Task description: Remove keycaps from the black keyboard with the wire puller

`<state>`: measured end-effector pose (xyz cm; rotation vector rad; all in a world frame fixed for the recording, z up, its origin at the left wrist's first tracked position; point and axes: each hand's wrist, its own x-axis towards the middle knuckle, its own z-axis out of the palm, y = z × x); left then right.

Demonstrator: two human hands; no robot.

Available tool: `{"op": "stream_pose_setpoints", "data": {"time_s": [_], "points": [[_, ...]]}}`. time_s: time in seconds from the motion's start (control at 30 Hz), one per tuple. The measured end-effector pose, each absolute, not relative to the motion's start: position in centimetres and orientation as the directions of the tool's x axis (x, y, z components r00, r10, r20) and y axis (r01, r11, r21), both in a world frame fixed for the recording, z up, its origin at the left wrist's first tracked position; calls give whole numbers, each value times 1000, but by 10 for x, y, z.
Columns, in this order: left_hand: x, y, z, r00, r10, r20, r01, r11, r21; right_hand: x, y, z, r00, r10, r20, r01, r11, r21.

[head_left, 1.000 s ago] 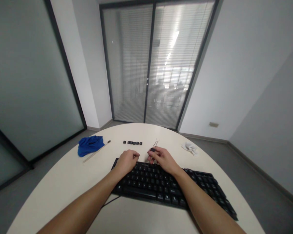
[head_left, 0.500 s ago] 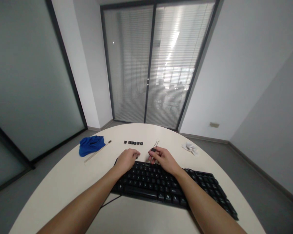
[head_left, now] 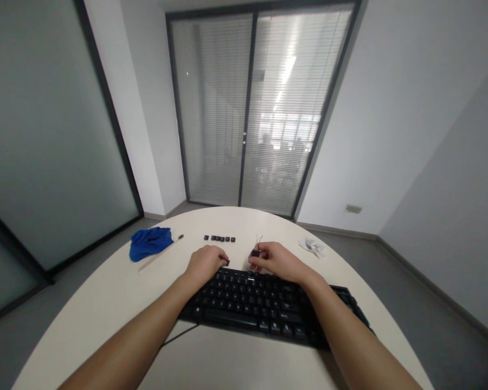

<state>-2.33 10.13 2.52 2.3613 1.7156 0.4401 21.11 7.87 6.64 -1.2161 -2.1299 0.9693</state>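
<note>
A black keyboard [head_left: 244, 300] lies across the table before me. At its far edge my left hand [head_left: 205, 265] pinches a small black keycap [head_left: 228, 262] between thumb and fingers. In my right hand [head_left: 274, 259], closed above the keyboard's far edge, is a wire keycap puller [head_left: 258, 238] with a black grip; its thin metal prongs point away from me. Several loose black keycaps [head_left: 222, 239] lie in a row on the table beyond my left hand. My right forearm hides part of the keyboard's right side.
On the left lies a blue cloth [head_left: 150, 242] beside a thin brush [head_left: 160, 253] with a dark tip. A crumpled white tissue [head_left: 313, 247] rests on the right. The keyboard's cable [head_left: 179, 335] runs out at the near left. The round table [head_left: 211, 363] has a curved edge.
The right end of the keyboard has shifted away to the left, and my right forearm covers more of it. My right hand has turned slightly with the puller. My left hand keeps its pinch.
</note>
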Motion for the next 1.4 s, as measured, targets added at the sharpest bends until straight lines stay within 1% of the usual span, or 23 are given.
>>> {"op": "stream_pose_setpoints", "data": {"time_s": [0.1,0.3,0.47,0.6,0.87,1.13,1.27,1.4], "points": [[-14,104,28,363,922,135,892,-385,237,221,75,82,-459,886,66,626,375,-684],[7,128,34,455,874,172,863,-480,155,228,70,97,-451,890,68,772,428,-469],[19,149,33,561,790,245,802,-593,75,228,70,99,-470,879,77,791,458,-406],[24,165,29,589,760,275,787,-617,21,228,70,100,-468,879,84,797,462,-389],[25,182,19,580,761,289,802,-595,-42,229,70,100,-470,879,80,801,463,-380],[22,181,20,566,777,275,817,-573,-59,229,70,98,-480,874,83,797,473,-376],[22,180,22,564,781,268,818,-572,-54,225,70,97,-479,869,125,785,488,-381],[21,177,23,552,786,278,822,-569,-24,220,67,98,-470,869,154,766,489,-417]]}}
